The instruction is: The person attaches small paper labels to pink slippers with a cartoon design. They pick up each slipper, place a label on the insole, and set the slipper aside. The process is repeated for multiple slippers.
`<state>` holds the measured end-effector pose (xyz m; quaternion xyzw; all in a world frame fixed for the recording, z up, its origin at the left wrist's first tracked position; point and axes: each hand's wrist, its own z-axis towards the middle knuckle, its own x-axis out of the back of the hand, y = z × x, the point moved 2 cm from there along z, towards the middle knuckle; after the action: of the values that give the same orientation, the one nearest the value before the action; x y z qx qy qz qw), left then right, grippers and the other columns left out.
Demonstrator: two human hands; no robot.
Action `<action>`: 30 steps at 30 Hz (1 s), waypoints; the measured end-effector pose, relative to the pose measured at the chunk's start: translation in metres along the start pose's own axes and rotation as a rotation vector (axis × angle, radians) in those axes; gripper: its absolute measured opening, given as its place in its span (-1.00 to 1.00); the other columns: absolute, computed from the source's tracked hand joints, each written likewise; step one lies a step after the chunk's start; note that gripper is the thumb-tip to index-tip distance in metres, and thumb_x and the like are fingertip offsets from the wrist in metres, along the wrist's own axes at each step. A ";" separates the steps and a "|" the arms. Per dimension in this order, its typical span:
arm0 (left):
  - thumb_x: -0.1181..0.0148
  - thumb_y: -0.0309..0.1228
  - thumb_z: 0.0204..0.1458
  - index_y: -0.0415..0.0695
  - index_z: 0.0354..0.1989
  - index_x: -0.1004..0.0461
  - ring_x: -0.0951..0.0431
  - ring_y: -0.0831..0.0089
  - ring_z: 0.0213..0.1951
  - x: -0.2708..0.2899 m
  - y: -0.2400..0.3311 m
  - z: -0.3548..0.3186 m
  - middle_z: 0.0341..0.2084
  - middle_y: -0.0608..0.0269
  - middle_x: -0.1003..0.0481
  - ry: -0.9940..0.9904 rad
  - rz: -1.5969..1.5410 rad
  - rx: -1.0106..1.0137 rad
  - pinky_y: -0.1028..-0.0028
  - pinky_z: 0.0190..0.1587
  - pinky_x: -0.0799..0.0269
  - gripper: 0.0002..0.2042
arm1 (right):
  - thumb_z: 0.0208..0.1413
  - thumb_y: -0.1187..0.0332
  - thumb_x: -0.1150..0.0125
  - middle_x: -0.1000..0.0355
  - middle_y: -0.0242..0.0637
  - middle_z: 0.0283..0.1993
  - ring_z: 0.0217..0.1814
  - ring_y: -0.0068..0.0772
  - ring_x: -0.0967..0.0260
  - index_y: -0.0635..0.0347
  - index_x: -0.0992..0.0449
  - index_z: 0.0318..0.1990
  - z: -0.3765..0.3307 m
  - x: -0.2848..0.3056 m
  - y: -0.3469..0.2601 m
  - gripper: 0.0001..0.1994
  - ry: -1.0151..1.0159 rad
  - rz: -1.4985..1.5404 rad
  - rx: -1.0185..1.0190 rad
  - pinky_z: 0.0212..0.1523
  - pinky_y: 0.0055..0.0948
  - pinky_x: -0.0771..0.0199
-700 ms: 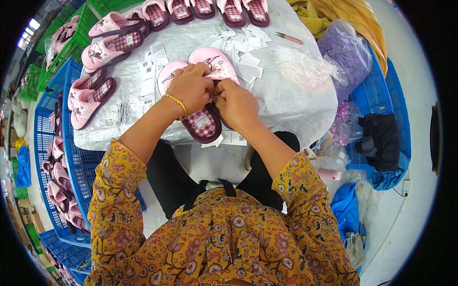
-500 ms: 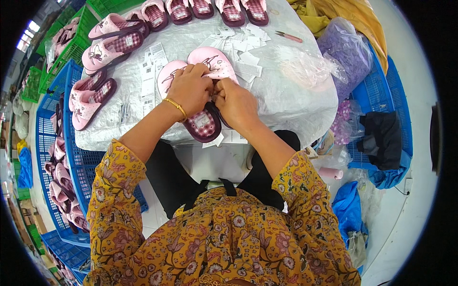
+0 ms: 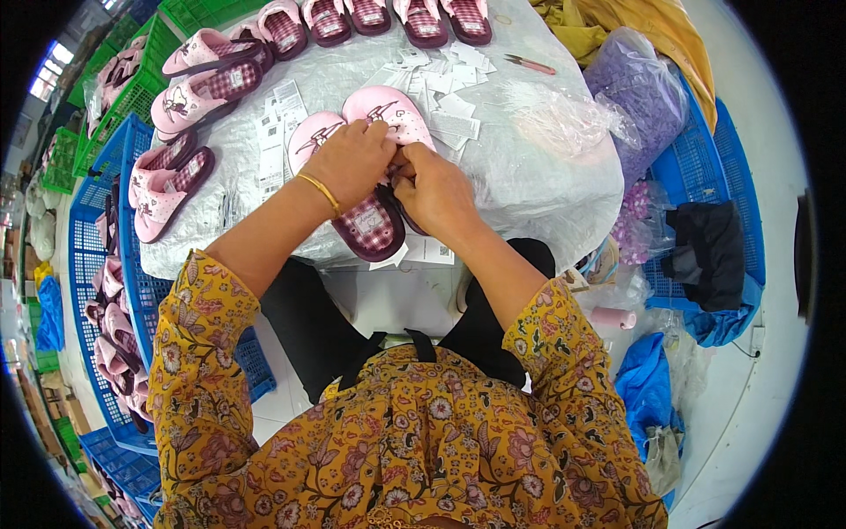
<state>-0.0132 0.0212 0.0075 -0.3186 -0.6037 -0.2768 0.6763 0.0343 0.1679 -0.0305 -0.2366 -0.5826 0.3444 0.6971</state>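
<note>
Both hands — left hand (image 3: pixel 352 163) and right hand (image 3: pixel 436 189) — close on the pink slipper pair (image 3: pixel 370 176) near the table's (image 3: pixel 546 176) front edge; keeping both slippers pressed together, fingers working small, seems wise.

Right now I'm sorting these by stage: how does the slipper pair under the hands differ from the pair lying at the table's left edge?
The pair under the hands lies mid-table, toes pointing away, with the left hand and right hand pressing on it; the left-edge pair lies untouched, turned sideways. The handled pair shows its checked insoles partly covered; the other's show fully. Both are pink with checked lining.
</note>
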 end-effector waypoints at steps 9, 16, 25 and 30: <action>-0.09 -0.57 -0.05 -0.21 -0.18 -0.45 -0.45 0.11 -0.03 0.023 -0.005 -0.013 -0.06 0.08 -0.38 0.115 -0.094 -0.028 0.27 0.03 -0.43 -0.78 | 0.04 0.35 -0.25 -0.58 -0.19 -0.19 -0.23 -0.12 -0.54 0.19 -0.54 -0.13 0.002 -0.001 0.008 -0.76 -0.017 0.273 -0.063 -0.19 -0.22 -0.51; -0.14 -0.60 -0.11 -0.24 -0.14 -0.44 -0.45 0.14 0.01 0.051 -0.001 -0.025 -0.05 0.10 -0.40 0.367 -0.134 -0.088 0.27 0.06 -0.42 -0.71 | 0.22 0.45 -0.21 -0.52 -0.41 -0.23 -0.33 -0.67 -0.38 0.28 -0.54 -0.03 -0.001 0.018 -0.011 -0.80 -0.117 0.826 -0.139 -0.27 -0.62 -0.42; -0.26 -0.58 -0.07 -0.14 -0.21 -0.50 -0.46 0.10 0.00 0.054 -0.001 -0.047 -0.03 0.12 -0.46 0.592 -0.359 0.080 0.25 0.04 -0.41 -0.78 | 0.20 0.42 -0.24 -0.46 -0.46 -0.31 -0.33 -0.67 -0.30 0.29 -0.53 -0.16 0.003 0.017 -0.023 -0.86 -0.124 0.864 -0.117 -0.28 -0.61 -0.35; -0.21 -0.53 -0.10 -0.08 -0.39 -0.61 -0.41 0.13 0.07 0.021 -0.010 -0.068 0.01 0.21 -0.44 0.494 -0.404 0.167 0.23 0.11 -0.35 -0.89 | 0.19 0.41 -0.25 -0.45 -0.48 -0.30 -0.30 -0.67 -0.31 0.26 -0.53 -0.16 -0.002 0.009 -0.021 -0.86 -0.206 0.871 -0.087 -0.24 -0.60 -0.36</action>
<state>0.0250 -0.0368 0.0245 -0.0590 -0.4931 -0.4239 0.7574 0.0408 0.1616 -0.0097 -0.4537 -0.5089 0.6026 0.4148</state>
